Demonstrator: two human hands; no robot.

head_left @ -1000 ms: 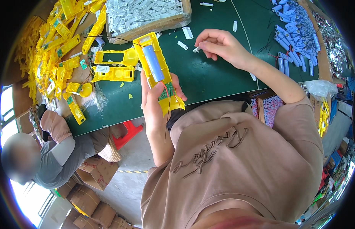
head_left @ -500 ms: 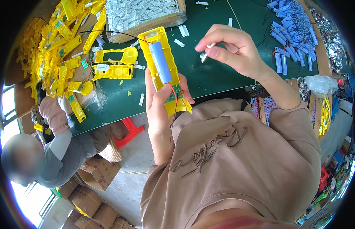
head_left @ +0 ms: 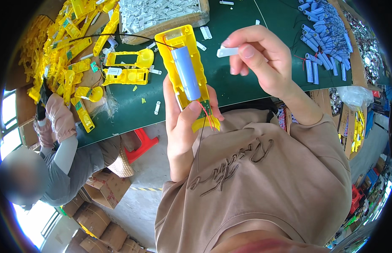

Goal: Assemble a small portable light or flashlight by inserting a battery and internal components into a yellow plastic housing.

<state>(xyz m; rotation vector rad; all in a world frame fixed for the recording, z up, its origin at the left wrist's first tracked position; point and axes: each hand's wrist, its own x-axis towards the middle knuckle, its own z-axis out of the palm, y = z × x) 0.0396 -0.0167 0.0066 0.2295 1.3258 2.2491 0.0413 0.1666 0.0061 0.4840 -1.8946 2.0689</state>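
My left hand [head_left: 183,122] is wrapped round the lower part of a yellow plastic housing half [head_left: 166,63], its open side up. A blue cylindrical battery cell [head_left: 186,74] lies lengthwise in the housing. Below the cell, a green circuit board [head_left: 205,109] with red wires sits partly under my thumb. A black wire runs from the housing's upper end toward the left, and another dark wire hangs below it. To the right, my right hand [head_left: 263,59] pinches a small white plastic piece [head_left: 228,52] between thumb and fingertips, apart from the housing.
A carton [head_left: 162,30] of white plastic pieces stands at the far side of the green table [head_left: 132,111]. Yellow housings [head_left: 78,46] pile up on the left, near a co-worker's sleeve [head_left: 63,118]. Blue cells with wires [head_left: 320,40] heap on the right. A red stool [head_left: 143,145] stands below the table edge.
My right hand has turned the white piece so its flat length shows. The housing in my left hand has shifted slightly right. The co-worker's arms have moved at the left pile.
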